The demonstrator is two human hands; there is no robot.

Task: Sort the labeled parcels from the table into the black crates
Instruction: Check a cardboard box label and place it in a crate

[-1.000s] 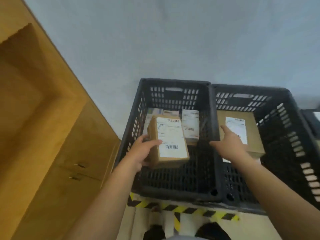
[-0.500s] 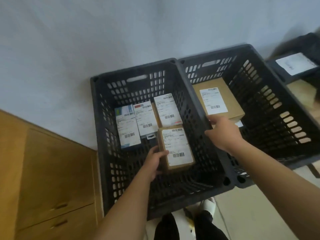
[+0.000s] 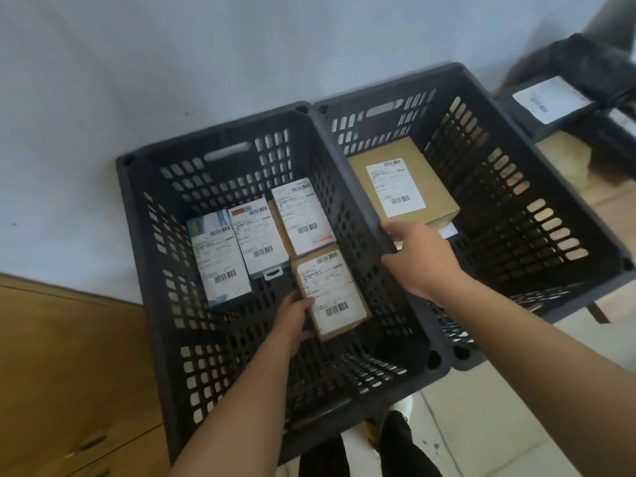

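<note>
Head view: a black slatted plastic crate [image 3: 213,134] stands on the floor against a pale grey wall [image 3: 172,56], with a second black slatted plastic crate [image 3: 389,87] touching its right side. Inside the first crate, near its middle, the left hand [image 3: 292,318] holds a small brown cardboard parcel with a white barcode label [image 3: 332,292]; the fingers are curled round its left edge, thumb on top. The parcel lies label up, low in the crate. Behind it in the same crate three labelled parcels sit side by side: a blue-and-white box [image 3: 220,256], a white box with a red patch [image 3: 258,235] and a plain white box [image 3: 303,215]. The right hand [image 3: 418,258] is over the rim the two crates share; whether its fingers grip anything I cannot tell. Beyond it, in the second crate, lies a larger flat brown cardboard parcel [image 3: 402,182]. Left of the first crate stands a wooden cabinet [image 3: 69,373].
</note>
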